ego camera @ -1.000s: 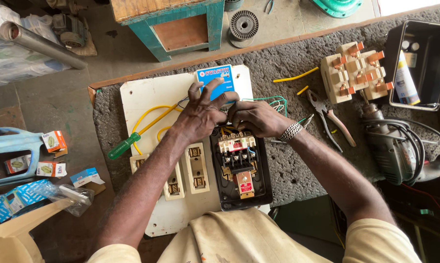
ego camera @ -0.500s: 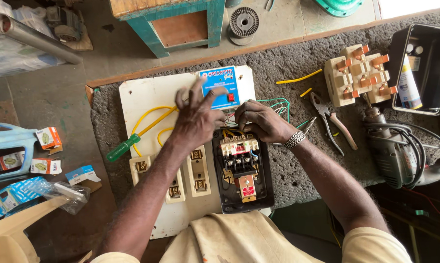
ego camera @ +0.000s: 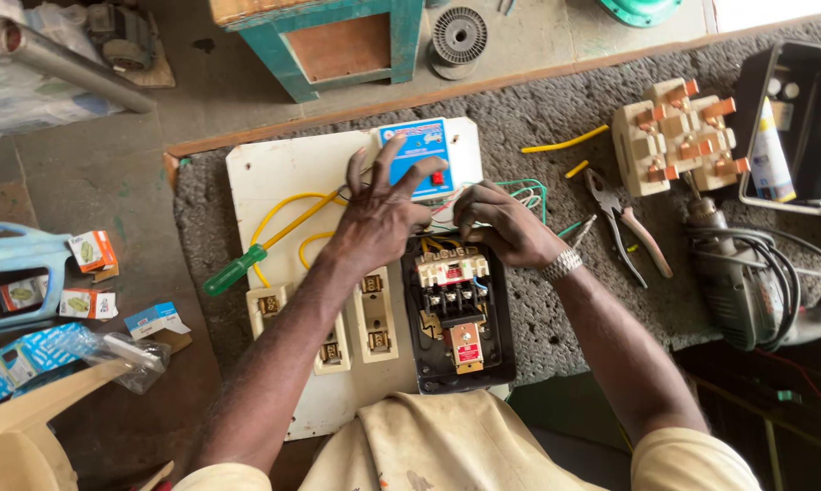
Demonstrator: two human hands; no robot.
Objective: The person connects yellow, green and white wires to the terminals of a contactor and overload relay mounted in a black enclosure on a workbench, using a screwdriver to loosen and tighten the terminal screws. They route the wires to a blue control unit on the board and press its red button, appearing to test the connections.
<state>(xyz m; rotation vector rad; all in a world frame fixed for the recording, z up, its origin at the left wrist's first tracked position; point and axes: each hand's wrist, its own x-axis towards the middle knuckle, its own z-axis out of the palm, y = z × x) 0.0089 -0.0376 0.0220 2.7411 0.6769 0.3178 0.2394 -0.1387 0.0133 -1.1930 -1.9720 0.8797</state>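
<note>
A white panel board [ego camera: 283, 173] lies on a grey stone slab. On it sit a blue meter box [ego camera: 421, 145], three cream fuse holders [ego camera: 374, 318] and a black starter box [ego camera: 460, 318] with exposed terminals. My left hand [ego camera: 381, 214] hovers over the board just left of the blue box, fingers spread, holding nothing. My right hand [ego camera: 501, 223] is curled at the top edge of the starter box, pinching the bundle of wires [ego camera: 524, 191] there. A green-handled screwdriver [ego camera: 237, 268] lies across the yellow wires [ego camera: 283, 214].
Pliers [ego camera: 624, 223], yellow wire offcuts [ego camera: 565, 143], a cream switch block with copper contacts [ego camera: 679, 136], a drill [ego camera: 733, 273] and an open black metal box [ego camera: 792, 127] lie to the right. Small cartons [ego camera: 96, 255] sit on the floor at left; a teal stool [ego camera: 337, 41] stands behind.
My left hand has lifted off the wires by the starter box and opened, fingers now spread above the board. My right hand stays on the wires.
</note>
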